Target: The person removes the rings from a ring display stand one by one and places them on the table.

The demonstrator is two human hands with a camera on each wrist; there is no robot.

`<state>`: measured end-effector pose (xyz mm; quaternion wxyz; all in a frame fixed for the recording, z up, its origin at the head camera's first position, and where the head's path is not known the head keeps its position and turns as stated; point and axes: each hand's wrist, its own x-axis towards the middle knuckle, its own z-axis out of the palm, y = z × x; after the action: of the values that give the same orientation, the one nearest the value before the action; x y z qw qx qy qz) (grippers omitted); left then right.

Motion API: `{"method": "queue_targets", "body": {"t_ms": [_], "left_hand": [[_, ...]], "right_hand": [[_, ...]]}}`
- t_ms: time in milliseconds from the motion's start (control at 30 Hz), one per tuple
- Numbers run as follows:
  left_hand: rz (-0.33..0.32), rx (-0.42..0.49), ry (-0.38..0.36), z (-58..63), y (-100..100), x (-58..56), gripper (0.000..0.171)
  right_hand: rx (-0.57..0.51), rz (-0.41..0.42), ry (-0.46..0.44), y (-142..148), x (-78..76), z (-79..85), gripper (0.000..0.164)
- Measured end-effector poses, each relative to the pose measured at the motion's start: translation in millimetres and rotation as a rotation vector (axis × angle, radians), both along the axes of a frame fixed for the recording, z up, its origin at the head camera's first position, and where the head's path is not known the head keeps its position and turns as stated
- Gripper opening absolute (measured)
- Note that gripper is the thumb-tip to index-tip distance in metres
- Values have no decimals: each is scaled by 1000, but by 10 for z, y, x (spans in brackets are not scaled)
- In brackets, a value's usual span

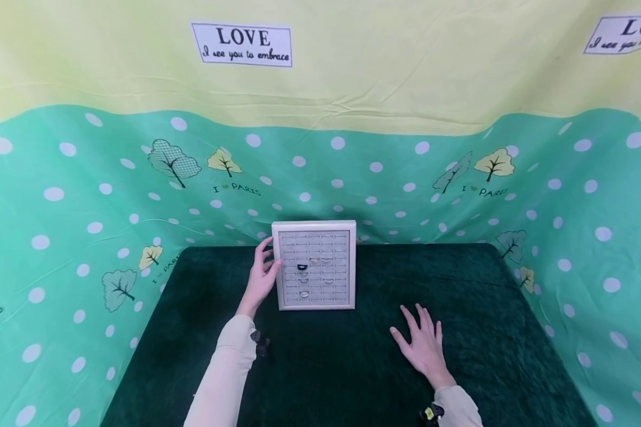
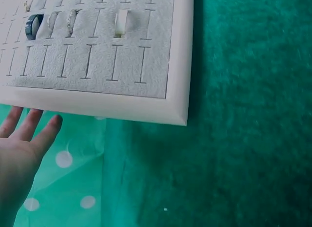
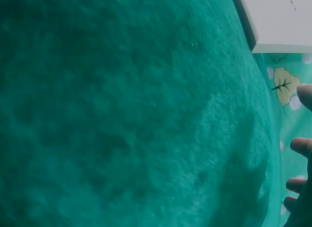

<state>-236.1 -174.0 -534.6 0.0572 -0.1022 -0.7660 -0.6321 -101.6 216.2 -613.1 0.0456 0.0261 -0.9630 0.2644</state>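
A white-framed ring display tray point(image 1: 352, 267) stands upright at the back of the dark green cloth. Its grey slotted pad point(image 2: 78, 66) bears several rings, among them a black ring point(image 1: 302, 267) and a pale, wide ring point(image 2: 121, 23). My left hand point(image 1: 262, 276) holds the tray's left side, thumb at the front edge and fingers reaching along the side and behind. To the right and nearer me, my right hand point(image 1: 423, 347) is spread over the cloth, apart from the tray, holding nothing. Only its fingertips point(image 3: 302, 146) show in the right wrist view.
Dark green plush cloth point(image 1: 486, 296) covers the table. A green and yellow printed curtain point(image 1: 384, 190) with dots and trees hangs close behind the tray and along both sides. Small black devices point(image 1: 432, 412) are strapped at the wrists.
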Motion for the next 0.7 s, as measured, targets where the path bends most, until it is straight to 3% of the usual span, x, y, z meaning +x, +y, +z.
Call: {"method": "queue_targets", "body": {"t_ms": [133,367,533,700], "left_hand": [[-25,76,-15,41,3,12,61],[-49,108,-2,255,28,142,64],[-59,103,14,252,46,171,65],[-55,119,21,213,75,216,67]], "right_hand": [[4,-13,-7,-36,6,-21,66],[5,-6,55,-86,3,-31,63],[10,-2,113,-139,-31,3,61],[19,8,111,-205,-117,63,61]]}}
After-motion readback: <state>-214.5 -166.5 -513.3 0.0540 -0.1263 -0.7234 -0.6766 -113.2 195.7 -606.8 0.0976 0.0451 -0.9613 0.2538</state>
